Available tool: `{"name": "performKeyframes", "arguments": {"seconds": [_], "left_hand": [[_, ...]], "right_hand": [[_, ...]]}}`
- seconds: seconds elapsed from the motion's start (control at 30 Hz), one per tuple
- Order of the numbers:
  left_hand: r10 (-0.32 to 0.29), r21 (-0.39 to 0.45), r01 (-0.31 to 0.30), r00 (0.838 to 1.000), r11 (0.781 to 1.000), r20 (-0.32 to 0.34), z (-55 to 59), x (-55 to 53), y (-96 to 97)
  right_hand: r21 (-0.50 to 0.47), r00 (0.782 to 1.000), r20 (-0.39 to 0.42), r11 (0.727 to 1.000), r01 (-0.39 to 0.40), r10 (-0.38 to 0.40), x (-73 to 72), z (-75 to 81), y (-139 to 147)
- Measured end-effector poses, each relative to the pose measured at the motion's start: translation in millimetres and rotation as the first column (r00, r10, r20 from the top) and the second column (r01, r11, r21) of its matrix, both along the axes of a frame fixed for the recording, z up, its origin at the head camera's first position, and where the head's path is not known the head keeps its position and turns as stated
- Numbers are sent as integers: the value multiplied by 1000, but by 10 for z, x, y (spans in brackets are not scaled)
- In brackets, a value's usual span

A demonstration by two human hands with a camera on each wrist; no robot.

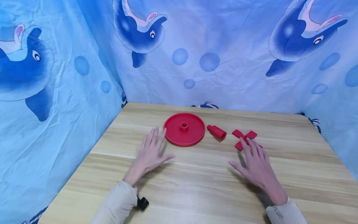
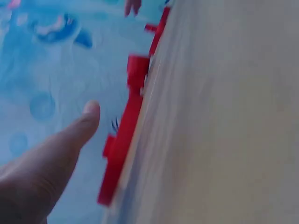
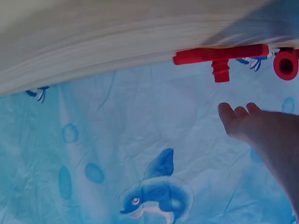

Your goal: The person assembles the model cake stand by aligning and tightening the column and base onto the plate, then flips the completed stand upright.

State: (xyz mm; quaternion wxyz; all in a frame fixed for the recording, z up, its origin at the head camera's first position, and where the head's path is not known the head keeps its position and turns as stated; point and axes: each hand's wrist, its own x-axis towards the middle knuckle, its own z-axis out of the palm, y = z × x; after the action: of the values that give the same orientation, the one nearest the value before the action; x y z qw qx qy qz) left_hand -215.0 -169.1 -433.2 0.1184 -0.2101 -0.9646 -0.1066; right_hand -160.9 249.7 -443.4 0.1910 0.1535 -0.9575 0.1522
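A round red disc (image 1: 194,132) with a raised rim and a hollow central hub lies on the table. To its right is a red bottle-shaped piece (image 1: 217,132) on its side, its narrow knobbed end toward the disc. Farther right lies a red four-armed cross piece (image 1: 238,133); the right wrist view shows a short ridged stem (image 3: 221,71) on it. My left hand (image 1: 149,155) hovers with spread fingers at the disc's left edge, holding nothing. Over the near side of the cross piece reaches my right hand (image 1: 256,165), fingers extended, covering part of it and gripping nothing.
The wooden table (image 1: 195,186) has rounded far corners. Blue dolphin-print cloth (image 1: 237,87) hangs behind it and along both sides. A small black object (image 1: 143,203) shows at the left sleeve cuff.
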Motion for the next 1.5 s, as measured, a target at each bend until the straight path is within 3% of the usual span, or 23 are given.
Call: {"name": "performKeyframes", "arguments": {"seconds": [0.17,0.3,0.43,0.57,0.83,1.27,1.5], "left_hand": [[-33,115,28,998,993,46,-61,-389,-92],[-94,255,63,989,965,113,-116,-623,-142],[-140,361,59,969,931,202,-159,-801,-179],[-140,400,12,946,917,293,-182,-913,-204],[-128,425,-38,926,905,355,-221,-1011,-222],[-137,463,-47,924,885,357,-248,-1038,-217],[-134,468,-55,923,882,361,-233,-1019,-214]], "right_hand": [[-42,999,-34,999,-3,2,-264,15,-94],[-89,1000,0,996,7,-7,-446,39,-178],[-129,997,76,991,26,-16,-601,72,-252],[-176,989,150,983,48,-21,-737,83,-310],[-204,981,195,978,51,-11,-894,72,-382],[-200,974,228,978,62,-15,-990,74,-441],[-285,963,269,952,110,-31,-988,113,-456]]}}
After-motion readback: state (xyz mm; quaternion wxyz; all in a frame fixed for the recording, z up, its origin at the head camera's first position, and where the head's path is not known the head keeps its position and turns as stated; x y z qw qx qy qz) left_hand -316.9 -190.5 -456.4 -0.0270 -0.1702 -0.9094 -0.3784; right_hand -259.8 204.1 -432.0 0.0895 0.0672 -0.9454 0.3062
